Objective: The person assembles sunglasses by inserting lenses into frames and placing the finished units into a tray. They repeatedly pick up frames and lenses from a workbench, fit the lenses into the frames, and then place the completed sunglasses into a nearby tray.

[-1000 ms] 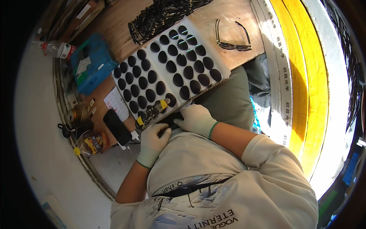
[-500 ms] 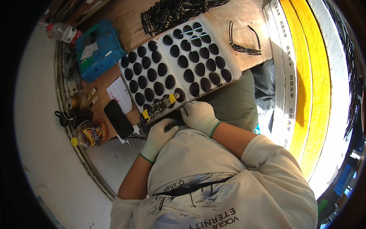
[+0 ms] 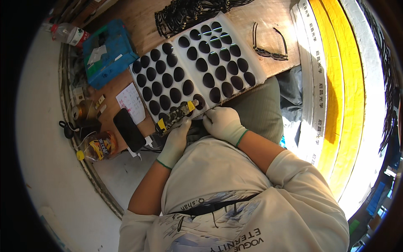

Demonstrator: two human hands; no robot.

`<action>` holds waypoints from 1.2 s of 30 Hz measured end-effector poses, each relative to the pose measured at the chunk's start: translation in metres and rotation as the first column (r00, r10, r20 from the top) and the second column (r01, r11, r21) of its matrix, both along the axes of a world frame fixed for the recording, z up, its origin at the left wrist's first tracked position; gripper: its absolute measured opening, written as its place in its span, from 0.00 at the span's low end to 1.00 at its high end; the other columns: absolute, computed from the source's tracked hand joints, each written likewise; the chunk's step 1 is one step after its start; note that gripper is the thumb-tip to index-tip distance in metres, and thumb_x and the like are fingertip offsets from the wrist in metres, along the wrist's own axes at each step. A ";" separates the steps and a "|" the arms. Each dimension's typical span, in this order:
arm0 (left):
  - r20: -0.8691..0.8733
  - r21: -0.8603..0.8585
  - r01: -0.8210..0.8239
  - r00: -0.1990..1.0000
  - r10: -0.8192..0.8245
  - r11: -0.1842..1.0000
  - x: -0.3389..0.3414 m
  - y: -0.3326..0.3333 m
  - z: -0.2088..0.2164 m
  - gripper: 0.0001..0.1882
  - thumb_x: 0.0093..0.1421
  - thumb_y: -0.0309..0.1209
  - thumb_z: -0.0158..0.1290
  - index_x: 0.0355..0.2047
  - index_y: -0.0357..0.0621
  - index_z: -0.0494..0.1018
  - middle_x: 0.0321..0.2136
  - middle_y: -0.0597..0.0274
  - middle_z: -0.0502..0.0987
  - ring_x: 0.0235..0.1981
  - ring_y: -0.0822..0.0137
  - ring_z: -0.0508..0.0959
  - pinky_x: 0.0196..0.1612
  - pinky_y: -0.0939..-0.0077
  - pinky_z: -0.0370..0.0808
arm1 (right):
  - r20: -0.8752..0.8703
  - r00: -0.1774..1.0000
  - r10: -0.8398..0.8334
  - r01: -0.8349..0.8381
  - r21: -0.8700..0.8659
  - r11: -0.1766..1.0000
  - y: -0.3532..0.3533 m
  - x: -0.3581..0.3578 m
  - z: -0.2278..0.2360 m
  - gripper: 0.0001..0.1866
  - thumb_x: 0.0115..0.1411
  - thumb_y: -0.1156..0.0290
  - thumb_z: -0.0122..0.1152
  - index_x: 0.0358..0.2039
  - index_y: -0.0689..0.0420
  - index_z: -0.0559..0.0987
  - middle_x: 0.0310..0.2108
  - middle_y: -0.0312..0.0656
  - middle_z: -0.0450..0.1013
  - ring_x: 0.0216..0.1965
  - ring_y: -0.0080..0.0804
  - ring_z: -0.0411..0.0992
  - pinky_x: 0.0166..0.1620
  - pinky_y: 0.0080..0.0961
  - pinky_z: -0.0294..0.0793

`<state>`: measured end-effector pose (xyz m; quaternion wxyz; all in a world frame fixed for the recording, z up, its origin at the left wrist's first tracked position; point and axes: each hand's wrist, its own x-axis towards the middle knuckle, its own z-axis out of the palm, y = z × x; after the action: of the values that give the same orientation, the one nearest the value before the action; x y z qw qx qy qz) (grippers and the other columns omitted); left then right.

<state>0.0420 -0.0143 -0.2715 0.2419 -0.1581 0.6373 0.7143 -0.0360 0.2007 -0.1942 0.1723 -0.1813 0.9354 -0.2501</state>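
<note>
A white sheet-lined tray (image 3: 189, 69) holds rows of dark oval lenses (image 3: 187, 87). Across its near edge lies a stick-shaped tool (image 3: 177, 116) with a mottled dark body, yellow bands and a pale tip. My left hand (image 3: 178, 136), in a white glove with a green cuff, is at the near edge just below this tool, its fingers drawn together and pointing up. Gloved the same way, my right hand (image 3: 226, 122) is curled closed against the tray's near edge, close to my lap. What either hand holds, if anything, is hidden.
Behind the tray sits a heap of black glasses frames (image 3: 184, 19); one pair of glasses (image 3: 270, 52) rests to its right. Leftward are a blue box (image 3: 107, 54), a phone (image 3: 129, 131), a written paper (image 3: 131, 103), an orange drink bottle (image 3: 100, 146) and a can (image 3: 78, 111).
My left hand has moved up and right to the tray's edge, its fingers straightening upward. The right hand has shifted slightly right and up, still curled. The tool stays on the tray.
</note>
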 end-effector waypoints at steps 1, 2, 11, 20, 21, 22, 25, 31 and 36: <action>0.066 0.042 -0.036 0.997 0.033 0.998 -0.001 0.002 0.002 0.24 0.72 0.41 0.51 0.60 0.36 0.68 0.46 0.50 0.80 0.47 0.56 0.81 0.48 0.61 0.78 | 0.011 1.000 -0.006 0.006 -0.006 1.000 0.001 0.000 -0.001 0.18 0.64 0.57 0.53 0.30 0.58 0.84 0.29 0.49 0.80 0.34 0.51 0.80 0.40 0.47 0.80; 0.134 0.080 -0.080 0.989 0.069 0.994 -0.002 0.003 0.005 0.25 0.73 0.42 0.49 0.61 0.37 0.68 0.47 0.51 0.80 0.47 0.57 0.81 0.48 0.62 0.78 | 0.022 1.000 -0.011 0.011 -0.013 1.000 0.002 0.001 -0.003 0.18 0.64 0.57 0.53 0.30 0.57 0.84 0.29 0.49 0.80 0.34 0.51 0.80 0.40 0.47 0.80; 0.344 0.160 -0.255 0.920 0.188 0.954 -0.018 0.022 0.061 0.28 0.73 0.48 0.47 0.64 0.41 0.66 0.52 0.49 0.75 0.49 0.55 0.78 0.50 0.60 0.78 | 0.132 0.991 0.004 -0.012 0.058 0.998 0.017 -0.008 0.016 0.17 0.63 0.58 0.53 0.32 0.56 0.85 0.33 0.50 0.81 0.38 0.51 0.80 0.43 0.47 0.79; 0.358 0.127 -0.287 0.906 0.226 0.949 -0.018 0.023 0.063 0.26 0.72 0.48 0.48 0.61 0.42 0.66 0.48 0.52 0.73 0.48 0.56 0.77 0.48 0.60 0.78 | 0.091 0.985 0.143 -0.147 0.038 0.988 0.042 -0.021 0.025 0.16 0.61 0.59 0.56 0.31 0.56 0.85 0.29 0.50 0.80 0.35 0.53 0.79 0.41 0.48 0.78; 0.358 0.125 -0.290 0.905 0.230 0.949 -0.018 0.023 0.064 0.27 0.72 0.48 0.48 0.61 0.41 0.66 0.49 0.51 0.73 0.48 0.56 0.77 0.48 0.60 0.78 | 0.074 0.984 0.163 -0.165 0.026 0.986 0.046 -0.023 0.025 0.15 0.60 0.59 0.56 0.30 0.56 0.85 0.29 0.50 0.80 0.35 0.53 0.79 0.41 0.48 0.78; 0.359 0.123 -0.293 0.904 0.233 0.948 -0.018 0.024 0.065 0.27 0.72 0.48 0.48 0.61 0.41 0.66 0.49 0.51 0.73 0.47 0.56 0.77 0.48 0.60 0.78 | 0.072 0.980 0.186 -0.188 0.027 0.982 0.048 -0.025 0.023 0.15 0.60 0.59 0.56 0.31 0.56 0.85 0.30 0.49 0.81 0.36 0.52 0.79 0.42 0.48 0.79; 0.363 0.107 -0.298 0.900 0.242 0.949 -0.018 0.024 0.064 0.29 0.72 0.49 0.49 0.61 0.40 0.66 0.50 0.49 0.73 0.47 0.55 0.77 0.48 0.59 0.77 | 0.075 0.967 0.244 -0.248 0.057 0.967 0.057 -0.032 0.021 0.15 0.60 0.59 0.55 0.32 0.55 0.85 0.31 0.49 0.81 0.37 0.52 0.79 0.42 0.48 0.79; 0.412 0.122 -0.314 0.879 0.239 0.942 -0.021 0.023 0.065 0.30 0.72 0.51 0.49 0.61 0.38 0.66 0.52 0.44 0.73 0.47 0.55 0.77 0.48 0.59 0.77 | 0.005 0.984 0.178 -0.178 -0.006 0.984 0.083 -0.031 0.031 0.16 0.58 0.57 0.57 0.27 0.57 0.84 0.28 0.50 0.80 0.35 0.53 0.79 0.41 0.48 0.79; 0.433 0.142 -0.327 0.869 0.238 0.934 -0.019 0.021 0.061 0.28 0.71 0.50 0.50 0.60 0.41 0.67 0.51 0.48 0.74 0.46 0.57 0.77 0.47 0.62 0.77 | 0.064 0.980 0.187 -0.195 0.166 0.967 0.050 -0.014 0.037 0.25 0.60 0.48 0.64 0.43 0.60 0.79 0.35 0.48 0.81 0.36 0.49 0.81 0.40 0.46 0.79</action>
<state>0.0226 0.0069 -0.2106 0.2777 -0.3694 0.4629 0.7564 -0.0501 0.2510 -0.1573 0.2326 -0.2491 0.9272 -0.1553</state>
